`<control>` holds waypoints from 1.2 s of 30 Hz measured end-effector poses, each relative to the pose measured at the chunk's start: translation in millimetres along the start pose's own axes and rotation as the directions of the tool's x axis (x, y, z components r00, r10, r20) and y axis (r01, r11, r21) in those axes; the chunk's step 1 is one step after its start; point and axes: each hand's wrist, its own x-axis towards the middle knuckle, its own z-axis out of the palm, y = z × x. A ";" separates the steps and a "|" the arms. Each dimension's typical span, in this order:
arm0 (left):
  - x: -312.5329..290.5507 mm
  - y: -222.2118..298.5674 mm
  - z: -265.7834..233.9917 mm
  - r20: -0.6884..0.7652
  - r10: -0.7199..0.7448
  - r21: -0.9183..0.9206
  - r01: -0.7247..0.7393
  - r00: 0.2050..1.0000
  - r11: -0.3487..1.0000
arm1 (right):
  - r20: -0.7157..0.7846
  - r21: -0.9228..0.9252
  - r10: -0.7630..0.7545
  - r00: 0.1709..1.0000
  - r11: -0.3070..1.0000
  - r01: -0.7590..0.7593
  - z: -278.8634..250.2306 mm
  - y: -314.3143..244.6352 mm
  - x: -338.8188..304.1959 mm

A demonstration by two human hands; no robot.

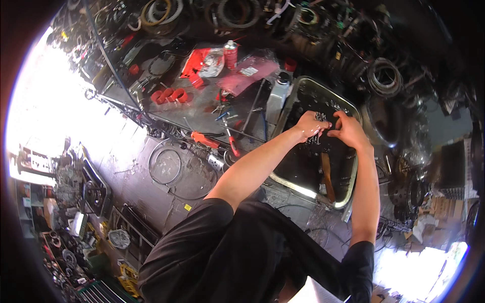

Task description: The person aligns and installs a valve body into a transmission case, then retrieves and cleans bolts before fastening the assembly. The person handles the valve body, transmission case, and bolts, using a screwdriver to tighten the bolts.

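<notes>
Over a metal basin (302, 190) of dark liquid, my left hand (308, 125) is closed around a small shiny metal part (319, 135) with several thin pieces along it. The fingers partly cover this part, so its exact kind does not show. My right hand (349, 132) is close beside it on the right, thumb and forefinger curved and apart, with nothing visible between them. A wooden handle (327, 174) leans in the basin near its front right corner; its lower end rests by the rim.
Left of the basin stands a grey bottle (277, 101) with a black cap. Farther left are a red spray can (230, 55), red rings (179, 95), a pink plastic bag (247, 73) and an orange-handled tool (204, 140). Metal rings (385, 78) and machine parts crowd the back.
</notes>
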 end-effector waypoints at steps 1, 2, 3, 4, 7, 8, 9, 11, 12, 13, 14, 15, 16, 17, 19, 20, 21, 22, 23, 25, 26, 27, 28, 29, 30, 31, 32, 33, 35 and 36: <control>-8.9 14.8 -11.8 -0.035 0.131 0.040 -0.129 0.991 0.991 | -0.067 -0.026 0.009 0.998 1.000 -0.011 2.1 -16.0 -1.2; -21.7 29.7 -29.0 -0.097 0.150 0.025 -0.149 0.984 0.989 | -0.114 -0.053 0.072 0.991 0.995 -0.079 6.9 -34.2 -1.7; -35.4 45.8 -48.5 -0.179 0.188 0.056 -0.180 0.966 0.982 | -0.133 -0.019 0.089 0.987 0.996 -0.092 17.6 -56.0 1.2; -51.4 61.0 -69.6 -0.274 0.182 0.113 -0.157 0.944 0.981 | -0.180 0.097 0.069 0.981 0.994 -0.052 32.9 -79.4 1.5; -124.2 93.3 -162.4 -0.510 0.360 0.170 -0.318 0.782 0.933 | -0.284 0.205 -0.025 0.959 0.975 0.085 123.3 -169.1 14.2; -153.9 98.4 -199.8 -0.570 0.410 0.178 -0.381 0.712 0.907 | -0.306 0.243 -0.087 0.948 0.956 0.167 162.8 -201.9 19.0; -184.4 101.5 -240.0 -0.629 0.350 0.072 -0.396 0.694 0.915 | -0.262 0.138 -0.138 0.955 0.974 0.178 202.0 -233.6 25.2; -240.3 98.6 -319.7 -0.757 0.268 -0.101 -0.511 0.596 0.853 | -0.265 -0.047 -0.217 0.940 0.976 0.212 276.8 -288.7 38.7; -268.5 92.1 -358.5 -0.822 0.209 -0.163 -0.570 0.530 0.806 | -0.277 -0.128 -0.216 0.936 0.974 0.187 310.9 -310.5 44.1; -299.7 85.6 -399.0 -0.800 0.147 -0.333 -0.634 0.582 0.698 | -0.287 -0.228 -0.236 0.928 0.958 0.172 337.8 -325.2 53.3; -329.6 75.0 -433.0 -0.786 0.051 -0.488 -0.669 0.616 0.561 | -0.298 -0.298 -0.255 0.920 0.940 0.164 360.3 -332.2 59.7; -356.9 62.1 -461.7 -0.814 0.037 -0.485 -0.713 0.580 0.506 | -0.267 -0.370 -0.261 0.928 0.916 0.151 379.6 -334.9 64.2; -384.0 49.6 -485.6 -0.827 -0.015 -0.513 -0.742 0.562 0.432 | -0.254 -0.442 -0.282 0.925 0.885 0.148 394.4 -334.9 72.8; -408.3 37.6 -504.8 -0.836 0.003 -0.499 -0.763 0.548 0.411 | -0.199 -0.476 -0.234 0.952 0.872 0.115 406.5 -332.6 80.6; -451.3 15.4 -530.1 -0.862 -0.055 -0.484 -0.787 0.504 0.382 | -0.209 -0.476 -0.253 0.945 0.870 0.128 423.8 -325.2 89.7; -467.2 9.0 -541.0 -0.879 -0.124 -0.469 -0.787 0.460 0.402 | -0.213 -0.463 -0.245 0.946 0.878 0.123 428.9 -322.6 91.0; -480.8 4.4 -551.3 -0.874 -0.151 -0.484 -0.806 0.462 0.341 | -0.388 -0.348 -0.308 0.869 0.922 0.171 432.7 -322.1 88.8; -490.7 -0.5 -558.9 -0.863 -0.196 -0.504 -0.818 0.465 0.278 | -0.481 -0.209 -0.240 0.843 0.966 0.155 434.2 -323.6 83.6; -498.6 -4.2 -565.8 -0.861 -0.192 -0.508 -0.821 0.471 0.261 | -0.412 0.064 -0.116 0.904 0.986 0.156 432.9 -326.8 75.0; -511.3 -10.4 -576.7 -0.856 -0.185 -0.515 -0.828 0.483 0.221 | -0.323 0.500 0.017 0.946 0.852 0.156 421.8 -339.8 52.9; -515.2 -12.8 -580.8 -0.857 -0.169 -0.515 -0.827 0.487 0.227 | -0.430 0.510 -0.006 0.903 0.823 0.248 412.7 -348.6 37.6; -518.0 -14.3 -584.5 -0.856 -0.153 -0.517 -0.822 0.494 0.239 | -0.584 0.360 -0.103 0.805 0.857 0.370 401.9 -358.7 21.5; -519.4 -14.8 -587.7 -0.851 -0.165 -0.525 -0.816 0.498 0.243 | -0.631 0.526 0.004 0.776 0.738 0.423 394.6 -375.1 15.3; -519.9 -14.8 -590.4 -0.848 -0.130 -0.529 -0.815 0.513 0.237 | -0.622 0.630 0.088 0.778 0.647 0.430 383.0 -386.8 6.4; -519.3 -14.0 -592.7 -0.842 -0.124 -0.539 -0.813 0.525 0.219 | -0.613 0.718 0.160 0.773 0.522 0.461 371.9 -397.3 -2.2; -518.1 -13.0 -593.9 -0.835 -0.117 -0.550 -0.811 0.537 0.201 | -0.548 0.808 0.294 0.783 0.428 0.405 367.1 -410.4 -9.4; -516.5 -12.0 -594.1 -0.831 -0.114 -0.555 -0.800 0.544 0.226 | -0.503 0.841 0.257 0.825 0.364 0.400 367.1 -423.8 -17.6; -514.4 -10.6 -594.5 -0.827 -0.110 -0.560 -0.790 0.551 0.251 | -0.504 0.817 0.074 0.860 0.362 0.448 368.9 -434.6 -25.9; -507.6 -10.1 -593.2 -0.822 -0.135 -0.567 -0.772 0.554 0.286 | -0.307 0.706 -0.249 0.919 0.588 0.395 384.2 -453.2 -35.5; -504.2 -11.9 -591.8 -0.809 -0.116 -0.581 -0.754 0.576 0.306 | -0.052 0.566 -0.278 0.959 0.783 0.257 393.1 -456.7 -45.2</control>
